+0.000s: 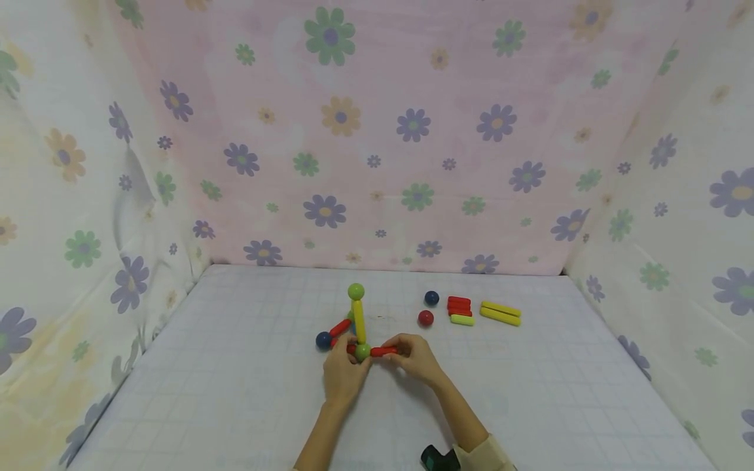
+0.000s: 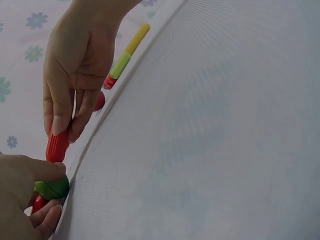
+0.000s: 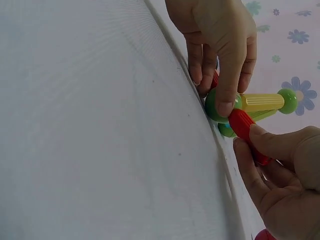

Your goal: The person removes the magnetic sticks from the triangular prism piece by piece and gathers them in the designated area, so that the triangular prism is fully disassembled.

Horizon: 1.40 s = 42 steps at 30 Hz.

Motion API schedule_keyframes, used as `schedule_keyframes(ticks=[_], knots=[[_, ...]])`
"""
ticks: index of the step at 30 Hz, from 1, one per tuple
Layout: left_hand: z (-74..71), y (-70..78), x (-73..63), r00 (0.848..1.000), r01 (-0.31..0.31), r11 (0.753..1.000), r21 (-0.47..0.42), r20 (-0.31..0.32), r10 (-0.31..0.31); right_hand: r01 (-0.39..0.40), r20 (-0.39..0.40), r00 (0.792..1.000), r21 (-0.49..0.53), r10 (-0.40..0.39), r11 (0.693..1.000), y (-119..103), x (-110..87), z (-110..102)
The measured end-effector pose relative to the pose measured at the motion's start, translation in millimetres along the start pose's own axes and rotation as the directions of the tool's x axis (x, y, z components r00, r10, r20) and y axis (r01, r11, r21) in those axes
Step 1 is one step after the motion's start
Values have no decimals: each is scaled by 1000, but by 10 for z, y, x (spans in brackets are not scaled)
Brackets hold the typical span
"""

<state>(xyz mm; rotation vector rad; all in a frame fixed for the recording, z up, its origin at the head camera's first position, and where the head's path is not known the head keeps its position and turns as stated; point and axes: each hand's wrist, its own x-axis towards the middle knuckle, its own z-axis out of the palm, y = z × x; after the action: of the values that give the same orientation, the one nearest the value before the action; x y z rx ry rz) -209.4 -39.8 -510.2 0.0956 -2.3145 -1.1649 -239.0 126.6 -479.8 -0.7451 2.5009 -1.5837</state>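
Note:
My left hand (image 1: 346, 376) pinches a green ball (image 1: 363, 352) at the near corner of a stick-and-ball frame. In the right wrist view its thumb lies on that ball (image 3: 216, 106). My right hand (image 1: 417, 358) holds a short red stick (image 1: 383, 351) between thumb and fingers, its end against the ball's right side. A long yellow stick (image 1: 359, 322) stands up from the same ball, topped by another green ball (image 1: 356, 292). Behind the left hand, a red stick (image 1: 340, 328) joins a dark blue ball (image 1: 323, 340); the left fingers partly hide the parts there.
To the right lie a dark blue ball (image 1: 432, 298), a red ball (image 1: 426, 318), several red sticks (image 1: 459, 306), a lime stick (image 1: 462, 320) and two yellow sticks (image 1: 501, 313). Flowered cloth (image 1: 377, 163) walls off the table's back and sides. Beside the right sleeve is a black device (image 1: 438, 459).

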Motion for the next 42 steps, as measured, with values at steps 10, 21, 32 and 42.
schedule_keyframes(ticks=[10, 21, 32, 42], knots=[[-32, -8, 11, 1000, -9, 999, -30, 23, 10, 8, 3, 1000, 105, -8, 994, 154, -15, -95], [-59, 12, 7, 999, 2, 999, -40, 46, 0, -195, -197, 954, 163, 226, 967, 261, -150, -516], [-51, 5, 20, 998, 4, 999, -37, 58, -2, -352, -361, 853, 132, 376, 927, 580, -369, -1067], [-44, -7, 16, 998, 25, 999, -38, 60, -22, -439, -394, 805, 107, 443, 892, 785, -406, -1273]])
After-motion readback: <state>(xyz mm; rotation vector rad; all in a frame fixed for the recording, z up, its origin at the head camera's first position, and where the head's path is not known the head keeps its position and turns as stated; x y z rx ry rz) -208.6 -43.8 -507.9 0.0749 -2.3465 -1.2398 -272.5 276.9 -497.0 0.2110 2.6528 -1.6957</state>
